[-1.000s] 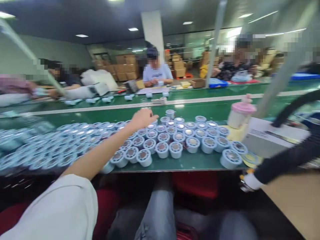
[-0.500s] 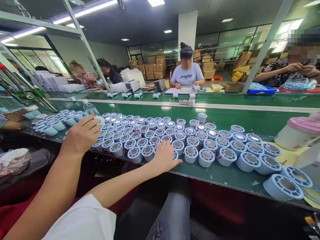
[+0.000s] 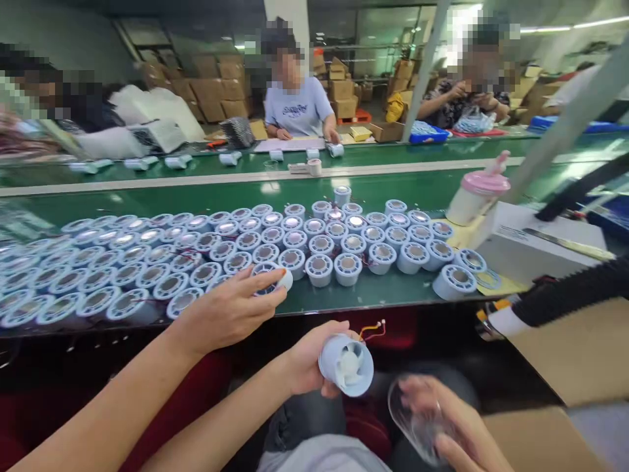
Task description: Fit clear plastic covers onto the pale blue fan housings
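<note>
Fan unit: a pale-blue plastic cylinder with a white bladed rotor [image 3: 348, 366], held over the lap just off the near edge of the green bench [image 3: 388, 288], open end toward the camera.
Wires: thin yellow and red leads [image 3: 376, 328] trail from behind it.
Left hand: the person's left hand [image 3: 310, 357] wraps the cylinder from the left.
Right hand: the blurred right hand [image 3: 459, 416] curls around a clear plastic cup-shaped piece [image 3: 413, 426].
Neighbor: a co-worker's hand [image 3: 228, 311], reaching from the left, grips a pale-blue round housing [image 3: 269, 280].
Lettering: dark script on a worker's lavender T-shirt [image 3: 299, 108], far side, blurred.
Print: lines on a white box [image 3: 511, 255], right, too small to read.
</note>
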A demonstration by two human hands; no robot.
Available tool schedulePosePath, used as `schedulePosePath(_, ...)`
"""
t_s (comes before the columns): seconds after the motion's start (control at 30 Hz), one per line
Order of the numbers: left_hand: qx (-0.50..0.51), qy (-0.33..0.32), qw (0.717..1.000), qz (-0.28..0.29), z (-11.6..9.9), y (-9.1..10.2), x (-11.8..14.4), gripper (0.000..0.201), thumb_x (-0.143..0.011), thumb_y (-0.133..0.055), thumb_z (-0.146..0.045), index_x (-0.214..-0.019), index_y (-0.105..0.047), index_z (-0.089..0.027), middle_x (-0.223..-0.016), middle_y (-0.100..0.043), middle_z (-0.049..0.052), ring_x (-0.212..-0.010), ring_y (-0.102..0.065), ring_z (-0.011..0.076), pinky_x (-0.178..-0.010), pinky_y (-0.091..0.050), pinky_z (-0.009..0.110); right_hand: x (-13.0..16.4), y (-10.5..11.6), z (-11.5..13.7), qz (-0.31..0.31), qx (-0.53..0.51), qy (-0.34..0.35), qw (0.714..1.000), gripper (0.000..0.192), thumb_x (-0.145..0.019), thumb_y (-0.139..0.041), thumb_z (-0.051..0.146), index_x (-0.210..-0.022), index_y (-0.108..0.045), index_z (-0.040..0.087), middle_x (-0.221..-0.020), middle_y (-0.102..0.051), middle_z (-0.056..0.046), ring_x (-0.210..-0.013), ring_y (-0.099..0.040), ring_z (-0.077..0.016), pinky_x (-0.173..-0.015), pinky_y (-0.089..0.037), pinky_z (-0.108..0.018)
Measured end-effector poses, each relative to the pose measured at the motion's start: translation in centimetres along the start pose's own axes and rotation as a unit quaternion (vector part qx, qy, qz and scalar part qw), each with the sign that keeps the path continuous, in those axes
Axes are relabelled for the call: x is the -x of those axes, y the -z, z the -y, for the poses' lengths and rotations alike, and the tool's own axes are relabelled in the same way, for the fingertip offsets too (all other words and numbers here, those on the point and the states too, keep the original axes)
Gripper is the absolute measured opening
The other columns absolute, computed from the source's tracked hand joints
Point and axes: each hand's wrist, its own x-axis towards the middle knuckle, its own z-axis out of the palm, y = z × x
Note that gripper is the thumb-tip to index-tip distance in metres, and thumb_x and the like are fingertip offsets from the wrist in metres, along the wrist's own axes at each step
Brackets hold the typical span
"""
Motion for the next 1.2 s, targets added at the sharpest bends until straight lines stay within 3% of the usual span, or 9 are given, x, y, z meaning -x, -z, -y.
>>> schedulePosePath(0.1, -0.001, -0.049, 0.997, 0.063, 1.2, -2.7, -1.7, 0.012, -0.076, -0.065, -0.018, -0.082, -0.074, -0.024, -0.111, -0.07, 0.002, -0.132, -0.046, 0.0262, -0.112, -0.035, 0.037, -1.7, 1.6, 1.4, -0.06, 0.198, 0.106, 0.973, 0.043, -0.089, -0.055, 0.036, -0.132, -0.054, 0.033, -0.135, -0.051, -0.015, -0.117, -0.054, -0.0383, -0.09, -0.05, -0.056)
schedulePosePath(0.2, 0.027, -0.079, 0.994, 0.065, 0.4, -5.7, -2.3, 0.014, -0.083, -0.058, -0.024, -0.083, -0.072, -0.024, -0.103, -0.069, 0.003, -0.129, -0.048, 0.0258, -0.102, -0.043, 0.034, -3.3, 2.1, 2.9, -0.086, 0.318, 0.08, 0.941, 0.037, -0.087, -0.056, 0.021, -0.123, -0.062, 0.026, -0.136, -0.049, -0.019, -0.111, -0.055, -0.0391, -0.083, -0.052, -0.057)
schedulePosePath(0.33, 0.08, -0.072, 0.988, 0.108, -3.9, -12.3, -2.5, 0.021, -0.087, -0.056, -0.036, -0.093, -0.07, -0.022, -0.097, -0.064, 0.004, -0.103, -0.06, 0.0224, -0.081, -0.051, 0.03, -3.4, 2.2, 3.5, -0.026, 0.192, 0.011, 0.981, 0.008, -0.083, -0.062, 0.017, -0.084, -0.068, 0.022, -0.135, -0.05, -0.01, -0.118, -0.052, -0.0295, -0.091, -0.05, -0.043)
schedulePosePath(0.47, 0.093, -0.065, 0.983, 0.143, -5.8, -16.6, -2.5, 0.041, -0.075, -0.073, -0.043, -0.111, -0.066, -0.025, -0.098, -0.057, 0.004, -0.088, -0.058, 0.0176, -0.08, -0.049, 0.031, -2.7, 2.2, 3.7, -0.034, 0.047, -0.033, 0.998, 0.015, -0.091, -0.056, 0.028, -0.081, -0.067, 0.024, -0.125, -0.054, -0.006, -0.115, -0.054, -0.0233, -0.096, -0.045, -0.038)
schedulePosePath(0.63, 0.132, -0.124, 0.979, 0.092, -3.4, -17.5, -2.6, 0.065, -0.054, -0.085, -0.047, -0.114, -0.067, -0.028, -0.108, -0.051, 0.006, -0.102, -0.055, 0.0223, -0.091, -0.049, 0.037, -2.6, 1.8, 4.0, -0.113, -0.022, -0.061, 0.991, 0.026, -0.092, -0.052, 0.031, -0.073, -0.067, 0.021, -0.118, -0.052, -0.008, -0.108, -0.056, -0.0236, -0.092, -0.045, -0.037)
schedulePosePath(0.9, 0.259, -0.082, 0.934, 0.231, -4.0, -17.8, -2.8, 0.071, -0.066, -0.082, -0.027, -0.13, -0.053, -0.028, -0.129, -0.058, 0.009, -0.116, -0.056, 0.0259, -0.094, -0.05, 0.039, -2.7, 2.8, 3.6, -0.168, -0.216, -0.117, 0.955, 0.031, -0.082, -0.064, 0.029, -0.054, -0.065, 0.019, -0.1, -0.065, -0.009, -0.097, -0.063, -0.024, -0.071, -0.054, -0.027)
schedulePosePath(1.03, 0.36, 0.011, 0.902, 0.24, -4.5, -17.7, -2.4, 0.067, -0.069, -0.079, -0.023, -0.129, -0.051, -0.025, -0.129, -0.056, 0.009, -0.107, -0.061, 0.0217, -0.088, -0.054, 0.036, -2.0, 2.8, 3.2, -0.129, -0.196, -0.066, 0.97, 0.008, -0.078, -0.072, 0.027, -0.086, -0.075, 0.024, -0.125, -0.063, -0.007, -0.119, -0.056, -0.0278, -0.089, -0.054, -0.034)
schedulePosePath(1.13, 0.433, 0.078, 0.86, 0.257, -4.3, -17.6, -2.2, 0.063, -0.073, -0.077, -0.026, -0.129, -0.048, -0.026, -0.12, -0.058, 0.008, -0.091, -0.064, 0.0181, -0.075, -0.057, 0.033, -1.2, 2.7, 3.4, -0.107, -0.034, 0.003, 0.994, 0.044, -0.076, -0.075, 0.017, -0.116, -0.065, 0.03, -0.138, -0.054, -0.005, -0.128, -0.049, -0.0252, -0.102, -0.046, -0.037)
schedulePosePath(1.2, 0.453, 0.09, 0.842, 0.278, -4.2, -17.4, -2.1, 0.065, -0.073, -0.076, -0.027, -0.131, -0.046, -0.028, -0.119, -0.058, 0.008, -0.09, -0.064, 0.0186, -0.071, -0.057, 0.032, -0.8, 2.6, 3.5, -0.106, 0.017, 0.027, 0.994, 0.045, -0.079, -0.071, 0.016, -0.12, -0.061, 0.031, -0.138, -0.054, -0.003, -0.126, -0.051, -0.0225, -0.103, -0.045, -0.034)
